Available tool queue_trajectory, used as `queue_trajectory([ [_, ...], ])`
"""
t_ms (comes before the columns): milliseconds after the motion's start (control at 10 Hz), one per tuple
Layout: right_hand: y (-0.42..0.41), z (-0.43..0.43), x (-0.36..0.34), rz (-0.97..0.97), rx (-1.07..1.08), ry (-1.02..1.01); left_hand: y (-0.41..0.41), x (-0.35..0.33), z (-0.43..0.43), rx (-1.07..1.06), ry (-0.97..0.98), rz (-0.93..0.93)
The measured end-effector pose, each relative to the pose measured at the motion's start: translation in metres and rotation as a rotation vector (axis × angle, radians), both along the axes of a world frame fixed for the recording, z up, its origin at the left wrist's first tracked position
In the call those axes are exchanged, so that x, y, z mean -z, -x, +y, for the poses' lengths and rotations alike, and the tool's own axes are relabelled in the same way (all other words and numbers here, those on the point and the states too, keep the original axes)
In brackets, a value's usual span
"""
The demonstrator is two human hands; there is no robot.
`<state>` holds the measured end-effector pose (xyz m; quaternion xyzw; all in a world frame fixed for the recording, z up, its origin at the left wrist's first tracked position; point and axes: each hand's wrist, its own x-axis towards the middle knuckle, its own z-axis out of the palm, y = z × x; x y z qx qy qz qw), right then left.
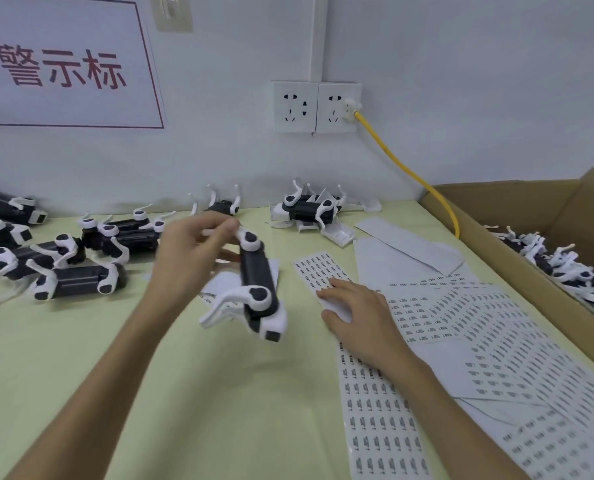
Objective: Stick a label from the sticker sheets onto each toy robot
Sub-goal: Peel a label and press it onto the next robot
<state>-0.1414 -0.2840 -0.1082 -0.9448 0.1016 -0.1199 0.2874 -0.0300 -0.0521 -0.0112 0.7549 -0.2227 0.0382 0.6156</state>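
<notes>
**Robot held aloft by one leg, label not yet on**

The left grip [188, 258] pinches a thin white leg of a robot [257, 289] between thumb and fingertips, so the toy hangs in the air just right of that grip, above the surface [219, 393], body tilted and head end lowest. The right grip [354, 313] lies palm down on the sheets [489, 334], fingers loosely spread on a strip of labels. Whether a label is already lifted under a fingertip I cannot tell.

The robot looks like light, hard, smooth plastic: a stiff dark body with slim white legs on joints. Those legs look like the weak part. Held by one leg the body will likely swing and twist, so a hold across the dark trunk should be steadier for pressing a label on. The labels are small and thin and apt to curl or stick to skin, so they are best lifted by a corner.

Below and between the two grips the surface gives room to work. Left of the left grip more robots [70, 275] lie crowded together, and others lie beyond it near the wall. Right of the right grip the sheets overlap loosely up to the box [503, 194], whose rim bounds that side, so a sweeping arm could drag them.
</notes>
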Motion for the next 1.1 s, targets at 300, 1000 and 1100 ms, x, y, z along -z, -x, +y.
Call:
queue_trajectory([
  [300, 0.003, -0.007, -0.017, -0.346, 0.077, -0.533, 0.054, 0.039, -0.09, 0.104, 0.233, 0.409],
  [1000, 0.018, -0.014, -0.04, -0.283, -0.353, -0.958, 0.075, 0.068, -0.101, 0.227, 0.266, 0.656],
  [1100, 0.018, -0.015, -0.044, -0.354, -0.272, -0.952, 0.076, 0.06, -0.098, 0.308, 0.306, 0.557],
])
